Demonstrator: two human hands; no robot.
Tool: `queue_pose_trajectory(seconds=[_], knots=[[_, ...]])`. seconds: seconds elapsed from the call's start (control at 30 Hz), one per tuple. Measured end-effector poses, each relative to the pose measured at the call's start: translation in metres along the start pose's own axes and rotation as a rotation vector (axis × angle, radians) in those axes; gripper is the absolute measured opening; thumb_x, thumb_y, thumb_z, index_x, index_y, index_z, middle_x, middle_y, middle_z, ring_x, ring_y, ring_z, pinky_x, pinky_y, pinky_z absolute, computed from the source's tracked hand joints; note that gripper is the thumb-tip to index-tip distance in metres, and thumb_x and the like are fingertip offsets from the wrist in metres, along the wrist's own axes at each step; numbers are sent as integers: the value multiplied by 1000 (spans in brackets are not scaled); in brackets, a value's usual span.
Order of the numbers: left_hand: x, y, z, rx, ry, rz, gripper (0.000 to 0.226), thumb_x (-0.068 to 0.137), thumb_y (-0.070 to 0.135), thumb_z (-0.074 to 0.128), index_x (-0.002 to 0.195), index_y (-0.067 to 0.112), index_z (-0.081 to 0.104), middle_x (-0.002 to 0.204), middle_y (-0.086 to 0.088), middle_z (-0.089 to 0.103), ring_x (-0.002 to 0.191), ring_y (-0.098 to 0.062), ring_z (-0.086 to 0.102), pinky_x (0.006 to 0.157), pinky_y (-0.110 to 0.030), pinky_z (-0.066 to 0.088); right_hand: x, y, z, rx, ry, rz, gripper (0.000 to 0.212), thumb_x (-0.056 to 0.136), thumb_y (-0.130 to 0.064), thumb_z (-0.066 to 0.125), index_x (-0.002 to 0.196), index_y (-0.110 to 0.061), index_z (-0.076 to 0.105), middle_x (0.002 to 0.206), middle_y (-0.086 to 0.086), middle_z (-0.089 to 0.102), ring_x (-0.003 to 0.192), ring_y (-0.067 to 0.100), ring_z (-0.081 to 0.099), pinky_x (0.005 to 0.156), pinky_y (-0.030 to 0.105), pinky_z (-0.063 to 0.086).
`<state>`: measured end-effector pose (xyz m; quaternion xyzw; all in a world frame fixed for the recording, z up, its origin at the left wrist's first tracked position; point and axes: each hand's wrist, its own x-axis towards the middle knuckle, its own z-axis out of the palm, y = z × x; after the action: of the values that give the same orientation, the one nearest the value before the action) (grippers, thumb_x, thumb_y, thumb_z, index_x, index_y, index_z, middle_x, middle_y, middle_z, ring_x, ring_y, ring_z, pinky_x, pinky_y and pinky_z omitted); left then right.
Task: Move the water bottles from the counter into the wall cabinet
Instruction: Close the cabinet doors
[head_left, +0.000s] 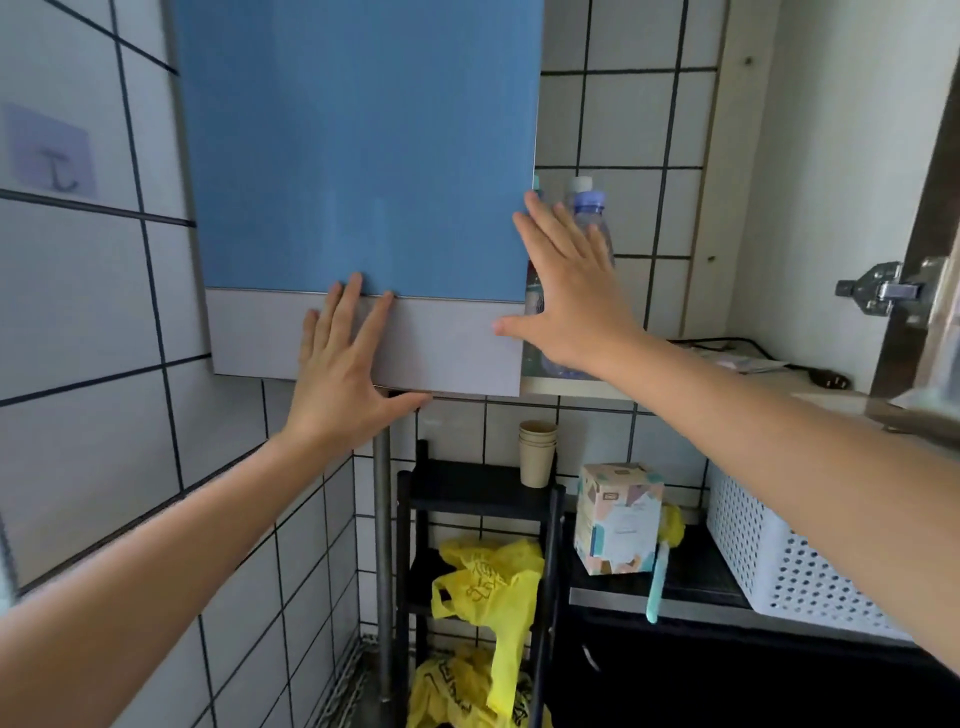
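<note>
Hanging high on the tiled wall, wall cabinet (613, 387) with blue left door (358, 150) shut over the left half and right half standing open, far door swung out of the way at the right edge, hinge (883, 291) showing. Stood already inside on the cabinet shelf, just behind the inner edge of the blue door: water bottles (589, 208), at least two caps visible, lower parts hidden behind the right hand. Could not tell the full count.

Lay flat against the grey lower band of the blue door, near its bottom edge: left hand (343, 379), fingers (345, 306) spread, thumb hooked under the bottom edge. Reached into the open half, palm forward before the bottles: right hand (571, 301), fingers (543, 228) spread wide, gripping nothing, thumb across the door's inner edge.

Showed no bottle on the tabletop (701, 605) below; only white perforated basket (789, 561), patterned carton (618, 519) and a teal-handled tool at its front edge. Stood beside it: black rack (483, 488) with paper cups (537, 452) on top and yellow bags (493, 577) lower down.

Judged as the closing stage: bottles stowed, hands settling or steadying rather than carrying. Called next, probably, for drawing the right hand clear of the bottles without knocking them, then swinging the open door shut, unless more bottles waited out of view.
</note>
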<state>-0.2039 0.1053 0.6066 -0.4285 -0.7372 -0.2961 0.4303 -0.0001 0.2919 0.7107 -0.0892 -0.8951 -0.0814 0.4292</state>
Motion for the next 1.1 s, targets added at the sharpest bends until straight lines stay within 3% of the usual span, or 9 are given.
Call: queue_pose_trajectory(seconds=[0.1, 0.27, 0.47, 0.57, 0.77, 0.9, 1.0, 1.07, 1.1], knots=[[-20, 26, -21, -129, -63, -6, 109, 85, 67, 75, 170, 28, 19, 180, -4, 11, 167, -25, 5, 134, -58, 6, -42, -15, -15, 218, 33, 37, 96, 90, -52, 78, 166, -20, 30, 177, -2, 23, 164, 18, 14, 133, 54, 9], [-74, 90, -46, -355, -116, 69, 96, 87, 72, 62, 168, 32, 29, 176, 2, 28, 165, -22, 20, 134, -54, 13, -159, -33, -34, 463, -5, 221, 76, 85, -63, 68, 154, -36, 50, 157, -23, 48, 147, -6, 37, 125, 33, 29], [-126, 165, -60, -539, -210, 137, 92, 88, 73, 61, 167, 35, 31, 174, 8, 29, 164, -9, 15, 133, -40, 7, -288, -24, -60, 562, -131, 415, 71, 82, -59, 69, 150, -49, 47, 148, -30, 53, 141, -9, 45, 114, 18, 35], [-127, 206, -77, -598, -240, 165, 93, 87, 74, 58, 167, 34, 31, 174, 10, 27, 164, -8, 12, 133, -36, 4, -337, -1, -84, 558, -170, 502, 63, 81, -59, 69, 139, -68, 45, 146, -43, 48, 140, -19, 39, 114, 9, 30], [-92, 306, -127, -666, -210, 297, 92, 89, 69, 67, 167, 39, 28, 174, 20, 20, 159, 11, 0, 132, -38, 8, -408, 93, -127, 498, -179, 678, 65, 79, -75, 65, 137, -78, 35, 154, -49, 30, 145, -24, 23, 129, 37, 24], [-66, 392, -155, -716, -146, 382, 102, 86, 70, 68, 170, 30, 25, 178, 8, 18, 166, -9, 10, 132, -61, 19, -418, 159, -161, 502, -95, 672, 74, 70, -88, 70, 135, -80, 36, 141, -63, 32, 132, -37, 26, 123, 35, 31], [-46, 450, -165, -720, -63, 496, 112, 82, 69, 69, 170, 21, 20, 181, -3, 12, 167, -21, 12, 128, -68, 24, -393, 199, -193, 539, -40, 623, 87, 61, -85, 79, 137, -69, 43, 147, -35, 56, 138, -11, 50, 118, 46, 42], [-32, 481, -168, -675, -6, 579, 118, 79, 69, 73, 169, 13, 20, 180, -13, 9, 168, -28, 10, 128, -70, 21, -369, 218, -212, 508, -62, 530, 100, 65, -74, 80, 151, -63, 31, 164, -17, 44, 151, 11, 41, 124, 57, 35], [-26, 493, -168, -627, 21, 617, 120, 79, 70, 74, 169, 11, 21, 180, -16, 8, 168, -30, 8, 129, -69, 17, -356, 224, -221, 493, -78, 468, 109, 66, -74, 78, 157, -61, 20, 171, -21, 30, 156, 10, 31, 126, 55, 29]])
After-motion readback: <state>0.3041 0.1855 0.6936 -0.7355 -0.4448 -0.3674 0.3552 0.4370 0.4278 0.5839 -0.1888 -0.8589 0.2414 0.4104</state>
